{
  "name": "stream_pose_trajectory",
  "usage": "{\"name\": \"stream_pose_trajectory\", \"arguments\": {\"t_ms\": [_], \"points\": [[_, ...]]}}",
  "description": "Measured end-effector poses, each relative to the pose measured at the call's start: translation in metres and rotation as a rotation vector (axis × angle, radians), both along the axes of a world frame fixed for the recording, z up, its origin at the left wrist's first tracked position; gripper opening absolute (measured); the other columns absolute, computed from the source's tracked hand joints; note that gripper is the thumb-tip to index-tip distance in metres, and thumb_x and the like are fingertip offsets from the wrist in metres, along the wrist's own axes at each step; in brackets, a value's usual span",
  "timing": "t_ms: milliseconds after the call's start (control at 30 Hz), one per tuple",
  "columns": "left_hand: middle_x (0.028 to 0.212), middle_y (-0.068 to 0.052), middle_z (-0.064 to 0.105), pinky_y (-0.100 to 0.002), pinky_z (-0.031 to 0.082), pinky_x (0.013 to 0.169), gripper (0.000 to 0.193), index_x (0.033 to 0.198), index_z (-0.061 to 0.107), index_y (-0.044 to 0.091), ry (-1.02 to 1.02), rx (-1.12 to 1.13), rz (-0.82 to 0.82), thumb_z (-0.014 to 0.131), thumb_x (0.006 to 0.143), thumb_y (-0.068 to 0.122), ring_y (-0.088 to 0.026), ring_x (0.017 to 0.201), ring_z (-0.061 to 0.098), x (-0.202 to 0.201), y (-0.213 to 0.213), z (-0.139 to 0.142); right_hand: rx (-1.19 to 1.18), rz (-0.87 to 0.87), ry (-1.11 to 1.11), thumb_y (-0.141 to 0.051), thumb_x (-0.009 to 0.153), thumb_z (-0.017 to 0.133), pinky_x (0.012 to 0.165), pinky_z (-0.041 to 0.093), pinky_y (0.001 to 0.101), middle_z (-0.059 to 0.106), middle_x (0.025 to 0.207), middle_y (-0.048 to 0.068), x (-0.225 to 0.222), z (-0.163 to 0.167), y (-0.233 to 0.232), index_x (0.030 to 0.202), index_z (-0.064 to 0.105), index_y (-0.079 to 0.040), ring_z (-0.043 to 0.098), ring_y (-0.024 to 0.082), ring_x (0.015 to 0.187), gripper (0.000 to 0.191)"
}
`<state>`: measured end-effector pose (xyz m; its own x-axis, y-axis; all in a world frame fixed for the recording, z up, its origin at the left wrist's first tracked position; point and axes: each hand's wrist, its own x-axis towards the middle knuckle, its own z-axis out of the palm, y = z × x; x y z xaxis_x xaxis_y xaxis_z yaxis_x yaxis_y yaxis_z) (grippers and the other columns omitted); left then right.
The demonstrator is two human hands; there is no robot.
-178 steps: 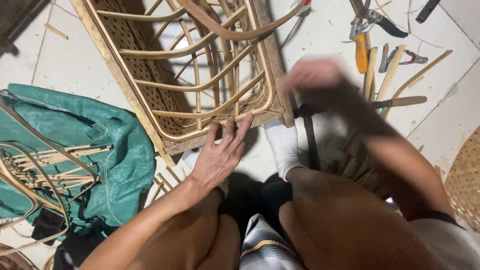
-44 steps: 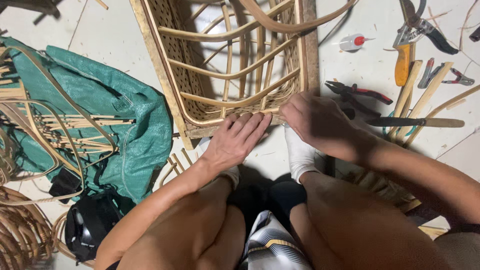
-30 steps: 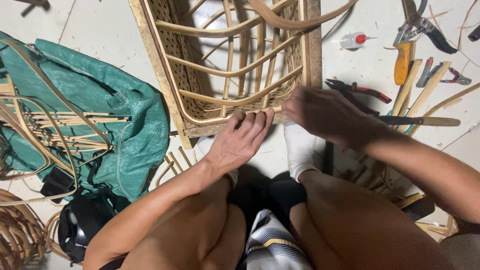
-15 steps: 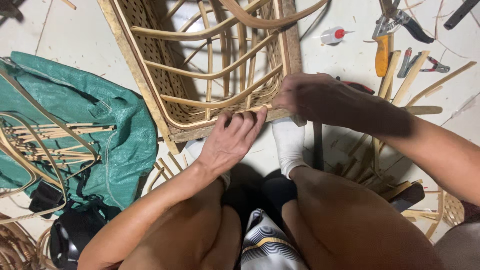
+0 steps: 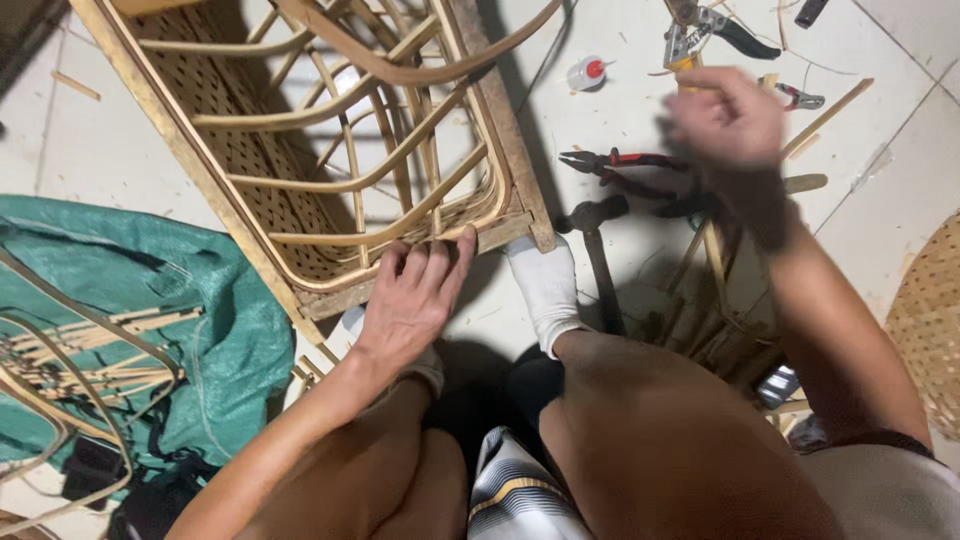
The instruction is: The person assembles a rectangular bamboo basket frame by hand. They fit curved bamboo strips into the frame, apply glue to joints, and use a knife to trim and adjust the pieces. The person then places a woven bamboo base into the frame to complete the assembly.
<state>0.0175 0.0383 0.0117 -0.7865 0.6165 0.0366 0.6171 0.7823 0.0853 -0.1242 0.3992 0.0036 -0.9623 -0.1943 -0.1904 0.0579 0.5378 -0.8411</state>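
Observation:
A rattan chair frame (image 5: 200, 180) with curved cane ribs and a woven panel lies on the tiled floor in front of me. My left hand (image 5: 415, 300) lies flat on its near wooden rail, fingers stretched out and close together over a cane strip. My right hand (image 5: 725, 115) is raised off the frame to the upper right, blurred, with fingers curled; whether it holds anything cannot be told. It hovers above red-handled pliers (image 5: 620, 162) and wooden sticks (image 5: 820, 115). My foot in a white sock (image 5: 545, 285) is braced against the frame's corner.
A dark hammer (image 5: 598, 250) lies beside the sock. Cutters (image 5: 700, 30) and a small white bottle with a red cap (image 5: 585, 72) lie farther back. A green bag (image 5: 150, 290) with loose cane strips (image 5: 90, 340) lies on the left, a woven panel (image 5: 930, 320) on the right.
My right hand has left the frame's corner and swung up and to the right, over the tools. My left hand stays on the rail.

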Motion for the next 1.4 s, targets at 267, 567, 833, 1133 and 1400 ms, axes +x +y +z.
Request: {"name": "stream_pose_trajectory", "arguments": {"t_ms": [267,567,833,1133,1400], "points": [[0.119,-0.018,0.061,-0.042,0.047,0.094,0.061,0.152,0.048,0.001,0.066,-0.034,0.022,0.059,0.092,0.007,-0.026,0.103,0.055,0.004,-0.001,-0.006,0.040,0.022,0.230,-0.009,0.102,0.081,0.084,0.066,0.0318,0.055,0.135,0.026,-0.019,-0.145,-0.037,0.151,0.045,0.009,0.070,0.028,0.113,0.063],[0.116,-0.015,0.061,-0.041,0.046,0.095,0.062,0.153,0.049,-0.002,0.013,0.064,0.018,0.060,0.093,0.008,-0.026,0.101,0.055,0.002,-0.004,-0.011,0.782,0.337,-0.216,-0.028,0.108,0.063,0.074,0.061,0.0279,0.073,0.094,0.005,0.030,-0.010,-0.033,0.108,0.070,-0.013,0.071,0.017,0.082,0.017],[0.102,-0.009,0.057,-0.042,0.048,0.096,0.064,0.152,0.048,-0.004,-0.002,0.113,0.025,0.063,0.091,0.006,-0.025,0.100,0.055,0.001,-0.002,-0.017,0.439,0.609,0.489,-0.022,0.081,0.089,0.102,0.050,0.0444,0.064,0.119,0.006,0.058,0.062,-0.056,0.132,0.066,-0.010,0.060,0.028,0.120,0.057],[0.098,-0.007,0.055,-0.042,0.048,0.093,0.063,0.152,0.049,-0.001,-0.014,0.086,0.041,0.063,0.092,0.008,-0.023,0.097,0.053,0.002,0.002,-0.021,0.546,0.726,0.503,-0.023,0.078,0.086,0.094,0.050,0.0452,0.062,0.115,0.006,0.045,0.066,-0.065,0.131,0.067,-0.012,0.059,0.027,0.110,0.057],[0.095,-0.006,0.051,-0.041,0.048,0.094,0.061,0.152,0.049,0.000,0.000,0.102,0.047,0.063,0.094,0.007,-0.022,0.093,0.051,0.000,0.004,-0.019,0.580,0.775,0.543,-0.022,0.084,0.081,0.091,0.047,0.0438,0.064,0.120,0.005,0.039,0.073,-0.072,0.130,0.068,-0.011,0.059,0.026,0.113,0.049]]}}
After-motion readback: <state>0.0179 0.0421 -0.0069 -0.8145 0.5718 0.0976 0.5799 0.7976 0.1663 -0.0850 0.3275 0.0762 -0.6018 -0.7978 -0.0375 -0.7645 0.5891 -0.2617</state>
